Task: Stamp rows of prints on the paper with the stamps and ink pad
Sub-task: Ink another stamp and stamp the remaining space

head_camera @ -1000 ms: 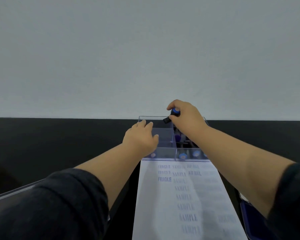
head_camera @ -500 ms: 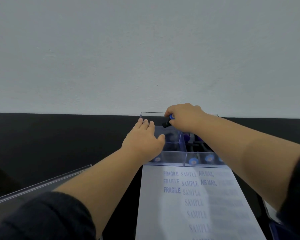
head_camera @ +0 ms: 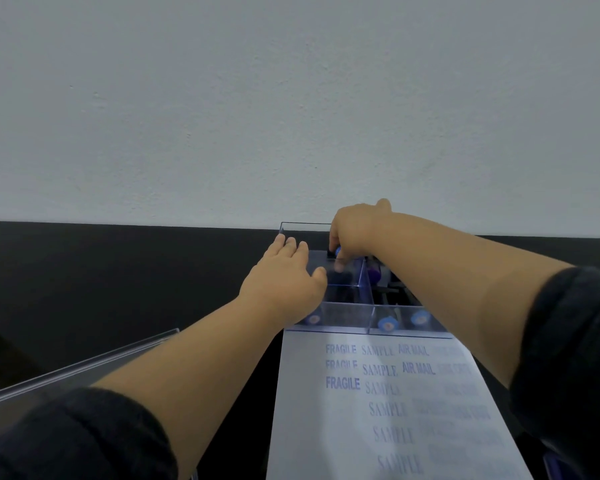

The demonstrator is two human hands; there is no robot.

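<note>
Head view, landmark: clear divided box [head_camera: 347, 315] on the black table.
Left hand [head_camera: 284, 282]: fingers straight, resting on the box's left wall.
Right hand [head_camera: 352, 233]: pinches a blue-topped stamp [head_camera: 336, 252] inside the box's back-left compartment.
Paper [head_camera: 388, 410]: just before the box, rows reading FRAGILE, SAMPLE, AIR MAIL.

White paper [head_camera: 343, 427] with blue prints [head_camera: 342, 383]; black table [head_camera: 118, 271].

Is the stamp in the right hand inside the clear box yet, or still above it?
Partly in. The right hand holds the stamp at the rim of the clear box, over its back left compartment; whether it touches the bottom cannot be told.
</note>
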